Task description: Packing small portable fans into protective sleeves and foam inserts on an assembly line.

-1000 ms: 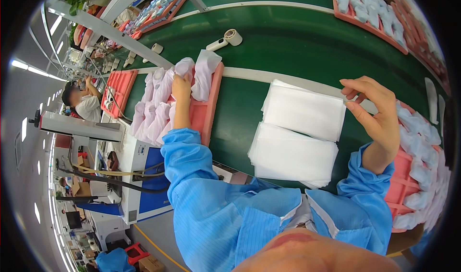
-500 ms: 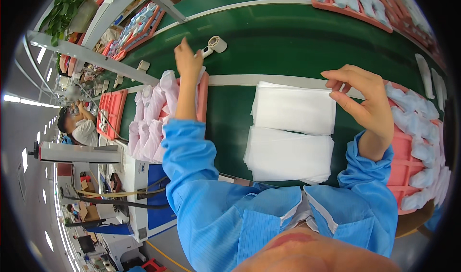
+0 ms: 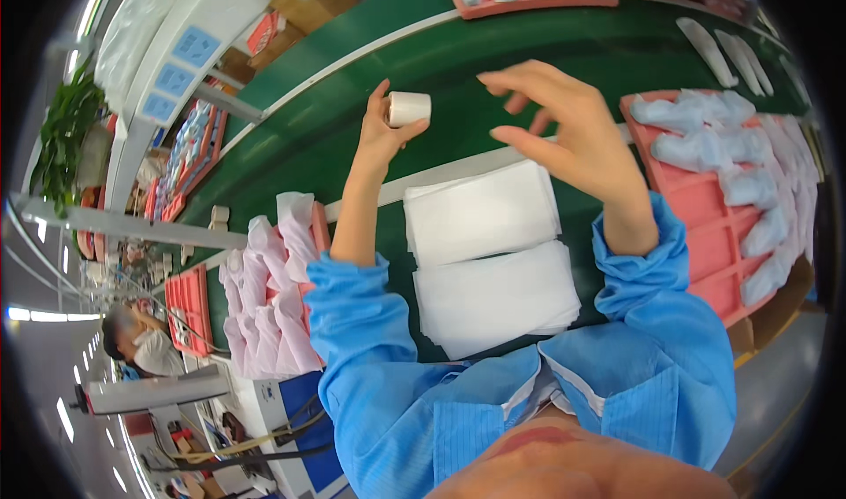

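Note:
My left hand [image 3: 385,131] grips a white hair-dryer-shaped appliance [image 3: 411,109] above the green conveyor belt. Its round barrel shows between my thumb and fingers, while the handle is hidden. To the right of it, my right hand [image 3: 564,133] hovers with fingers spread and nothing in them. Below my hands, two stacks of thin white sheets or bags lie one behind the other, a far stack [image 3: 480,213] and a near stack [image 3: 495,296]. I cannot tell whether they are flat sheets or bags.
Left of the stacks is a pink tray of pink-wrapped pieces [image 3: 273,296]. At the right, a pink divided tray [image 3: 712,251] holds blue-wrapped pieces [image 3: 705,147]. Another tray [image 3: 538,3] stands across the belt [image 3: 317,160]. A metal post [image 3: 132,221] crosses at left; a person [image 3: 150,345] sits beyond.
My left hand has closed on the white appliance, which lay on the belt, and lifted it. My right hand has moved left toward it. The whole view has turned somewhat.

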`<state>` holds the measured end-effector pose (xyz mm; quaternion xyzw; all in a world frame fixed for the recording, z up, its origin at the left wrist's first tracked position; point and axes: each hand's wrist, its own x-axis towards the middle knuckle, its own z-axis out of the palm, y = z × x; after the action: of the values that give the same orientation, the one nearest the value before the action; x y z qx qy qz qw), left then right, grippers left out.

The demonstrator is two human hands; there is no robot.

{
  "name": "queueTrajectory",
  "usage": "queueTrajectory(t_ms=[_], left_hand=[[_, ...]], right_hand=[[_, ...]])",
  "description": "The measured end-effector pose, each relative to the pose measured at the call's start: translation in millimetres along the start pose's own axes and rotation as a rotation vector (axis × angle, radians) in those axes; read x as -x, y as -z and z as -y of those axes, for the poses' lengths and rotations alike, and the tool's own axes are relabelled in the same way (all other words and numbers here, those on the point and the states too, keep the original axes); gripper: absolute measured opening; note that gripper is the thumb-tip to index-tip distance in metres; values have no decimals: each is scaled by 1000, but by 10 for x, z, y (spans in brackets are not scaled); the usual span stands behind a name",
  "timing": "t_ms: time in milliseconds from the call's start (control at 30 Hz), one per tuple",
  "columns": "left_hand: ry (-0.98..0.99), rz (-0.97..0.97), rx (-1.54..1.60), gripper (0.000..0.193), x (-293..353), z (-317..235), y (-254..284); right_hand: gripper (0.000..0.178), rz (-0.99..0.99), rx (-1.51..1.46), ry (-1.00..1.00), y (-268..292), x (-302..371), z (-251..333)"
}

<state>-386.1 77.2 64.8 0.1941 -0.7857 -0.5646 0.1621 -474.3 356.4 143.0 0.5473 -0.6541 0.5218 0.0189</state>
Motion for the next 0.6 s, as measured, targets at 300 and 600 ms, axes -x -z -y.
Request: queueTrajectory(t_ms=[300,600], left_hand=[[-414,249,454,96,798,-951,-858],[-205,130,-755,31,1087,-275,-1419]], right_hand=[[57,-126,280,0,-62,-11,-100],[48,-293,202,28,271,-11,-237]])
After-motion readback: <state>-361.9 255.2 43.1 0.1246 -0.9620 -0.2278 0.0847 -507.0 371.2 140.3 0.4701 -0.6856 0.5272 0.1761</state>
